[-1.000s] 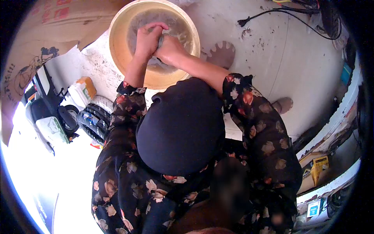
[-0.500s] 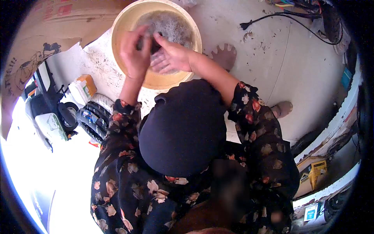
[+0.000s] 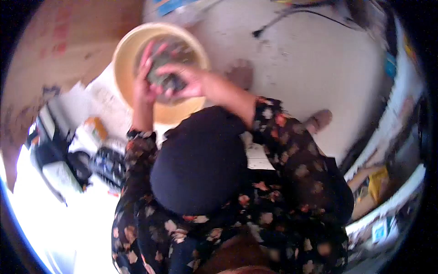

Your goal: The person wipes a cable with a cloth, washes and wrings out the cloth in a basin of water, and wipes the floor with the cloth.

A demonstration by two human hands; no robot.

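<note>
A pale yellow tub (image 3: 125,55) holds murky, sudsy water. Above the water, both hands are around a dark grey-green wet wad (image 3: 159,62), blurred by motion; its kind cannot be made out. My left hand (image 3: 145,80) is curled along the wad's left side, its fingers reaching up. From the right, my right hand (image 3: 188,78) grips its lower right part with bent fingers. Part of the wad is hidden by the fingers.
A large cardboard sheet (image 3: 91,32) stands left of the tub. Sandalled feet (image 3: 318,121) rest on the floor at right. A black cable with a plug (image 3: 259,33) lies farther up. Shelves with a yellow box (image 3: 378,182) curve along the right; a dark tyre (image 3: 107,164) is at left.
My hands have come together around the wad, where the right palm was spread beside a small dark thing. The whole view has shifted, with the tub now lower and farther left.
</note>
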